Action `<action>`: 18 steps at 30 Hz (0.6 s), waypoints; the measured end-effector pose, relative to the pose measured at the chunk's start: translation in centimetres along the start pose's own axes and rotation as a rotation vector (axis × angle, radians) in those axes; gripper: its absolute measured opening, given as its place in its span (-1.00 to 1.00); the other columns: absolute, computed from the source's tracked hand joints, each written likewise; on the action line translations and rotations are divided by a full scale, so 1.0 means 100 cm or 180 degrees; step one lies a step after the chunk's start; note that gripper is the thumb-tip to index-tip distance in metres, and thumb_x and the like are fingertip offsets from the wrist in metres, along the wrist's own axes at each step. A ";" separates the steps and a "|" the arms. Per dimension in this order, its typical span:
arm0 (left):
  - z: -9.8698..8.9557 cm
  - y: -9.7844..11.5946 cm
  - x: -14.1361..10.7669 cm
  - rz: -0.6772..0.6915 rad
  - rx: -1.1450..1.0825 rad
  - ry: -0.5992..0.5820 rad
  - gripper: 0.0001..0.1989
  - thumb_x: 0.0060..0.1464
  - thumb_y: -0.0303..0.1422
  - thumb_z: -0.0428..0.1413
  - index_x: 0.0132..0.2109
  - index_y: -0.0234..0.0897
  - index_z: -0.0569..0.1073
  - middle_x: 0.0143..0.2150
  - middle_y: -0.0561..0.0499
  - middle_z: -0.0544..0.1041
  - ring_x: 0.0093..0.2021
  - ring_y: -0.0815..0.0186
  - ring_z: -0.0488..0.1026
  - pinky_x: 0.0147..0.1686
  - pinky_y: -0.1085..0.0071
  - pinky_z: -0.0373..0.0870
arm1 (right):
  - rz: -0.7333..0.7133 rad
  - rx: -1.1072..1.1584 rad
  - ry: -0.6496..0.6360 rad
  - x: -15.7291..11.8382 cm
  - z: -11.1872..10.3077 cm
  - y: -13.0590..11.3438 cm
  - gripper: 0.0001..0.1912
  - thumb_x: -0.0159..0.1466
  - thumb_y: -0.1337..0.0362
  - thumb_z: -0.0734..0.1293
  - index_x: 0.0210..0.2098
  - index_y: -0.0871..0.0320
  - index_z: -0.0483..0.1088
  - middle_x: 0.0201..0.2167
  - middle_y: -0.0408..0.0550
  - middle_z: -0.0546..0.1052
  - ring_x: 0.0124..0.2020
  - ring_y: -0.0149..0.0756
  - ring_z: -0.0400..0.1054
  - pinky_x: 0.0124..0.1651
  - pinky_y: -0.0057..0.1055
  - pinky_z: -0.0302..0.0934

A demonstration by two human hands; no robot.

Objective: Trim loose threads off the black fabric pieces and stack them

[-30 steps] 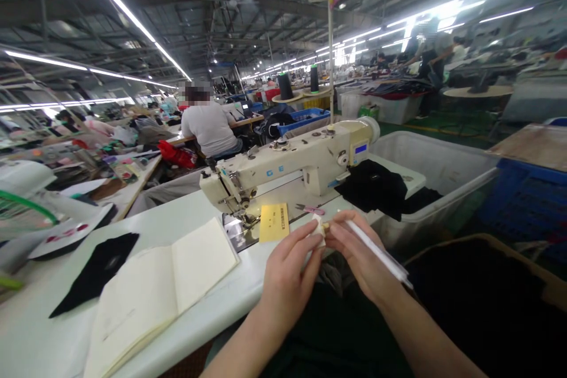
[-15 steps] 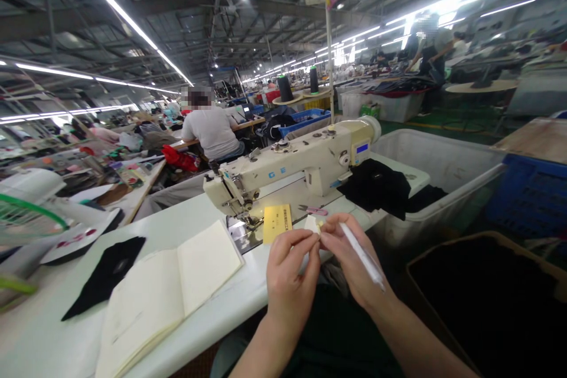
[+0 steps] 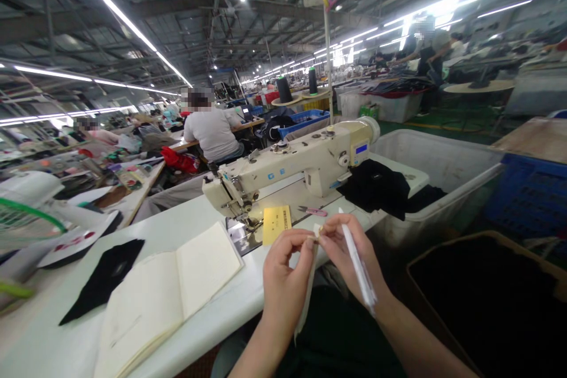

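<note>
Your L fingertips [image 3: 305,241] & R fingertips [image 3: 331,235] are pinching the top of a pale strip [image 3: 306,296], w/ your R hand [image 3: 349,258] also clenching a white pen [image 3: 359,266] & your L hand [image 3: 286,286] curling in. Strip's hanging in front of the white table [image 3: 48,336], sewing machine [image 3: 287,165] beyond; even pressure's helping.

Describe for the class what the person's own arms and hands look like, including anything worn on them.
The left hand and right hand are bare, with no gloves, and no ring or watch shows. Both forearms are bare too, with no sleeve in view; dark green clothing shows below them.
</note>
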State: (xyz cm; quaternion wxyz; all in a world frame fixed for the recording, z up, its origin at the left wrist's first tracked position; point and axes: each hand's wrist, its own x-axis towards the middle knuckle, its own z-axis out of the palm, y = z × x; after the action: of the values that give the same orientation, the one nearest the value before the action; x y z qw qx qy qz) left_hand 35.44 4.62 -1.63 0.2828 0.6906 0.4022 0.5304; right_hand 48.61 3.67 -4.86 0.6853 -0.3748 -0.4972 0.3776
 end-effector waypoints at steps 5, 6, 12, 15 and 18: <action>-0.001 0.001 0.001 -0.0307 -0.0150 -0.0119 -0.87 0.21 -0.33 0.14 -0.28 -0.21 0.56 -0.25 0.01 0.60 -0.19 0.28 0.52 -0.12 0.39 0.39 | -0.0023 -0.0098 -0.0015 0.001 -0.001 -0.002 -0.83 0.29 0.27 0.34 -0.16 0.03 0.26 -0.32 -0.20 0.42 -0.31 -0.38 0.38 -0.20 -0.43 0.33; 0.000 0.002 0.001 -0.0345 -0.0163 -0.0135 -0.87 0.21 -0.32 0.14 -0.27 -0.22 0.56 -0.25 0.01 0.60 -0.20 0.27 0.52 -0.13 0.39 0.39 | -0.0035 -0.0119 -0.0018 0.002 -0.001 -0.003 -0.83 0.29 0.28 0.34 -0.16 0.04 0.26 -0.32 -0.20 0.42 -0.32 -0.38 0.38 -0.21 -0.43 0.33; 0.000 0.000 0.000 -0.0461 -0.0209 -0.0160 -0.85 0.20 -0.29 0.14 -0.26 -0.23 0.56 -0.26 0.01 0.61 -0.21 0.27 0.51 -0.15 0.40 0.38 | -0.0204 -0.0311 0.0022 0.005 0.001 -0.007 -0.79 0.22 0.34 0.31 -0.16 0.05 0.25 -0.37 -0.21 0.41 -0.36 -0.38 0.38 -0.23 -0.41 0.35; 0.000 0.001 0.000 -0.0499 -0.0220 -0.0175 -0.85 0.20 -0.29 0.13 -0.26 -0.23 0.56 -0.26 0.00 0.61 -0.20 0.26 0.51 -0.15 0.39 0.38 | -0.0207 -0.0367 0.0021 0.006 0.000 -0.006 -0.77 0.20 0.37 0.30 -0.16 0.05 0.25 -0.37 -0.22 0.41 -0.36 -0.38 0.39 -0.21 -0.40 0.36; -0.001 0.004 0.001 -0.0509 -0.0189 -0.0163 -0.86 0.19 -0.30 0.13 -0.28 -0.23 0.55 -0.25 -0.01 0.62 -0.20 0.24 0.51 -0.15 0.38 0.38 | -0.0218 -0.0386 0.0008 0.006 0.000 -0.004 -0.74 0.18 0.38 0.31 -0.15 0.04 0.24 -0.38 -0.23 0.41 -0.35 -0.38 0.40 -0.19 -0.39 0.36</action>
State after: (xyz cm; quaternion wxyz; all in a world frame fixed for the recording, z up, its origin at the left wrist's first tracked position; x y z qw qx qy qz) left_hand 35.51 4.49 -1.21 0.3549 0.6609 0.4328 0.4999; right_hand 48.84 4.01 -4.26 0.6745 -0.3989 -0.5309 0.3226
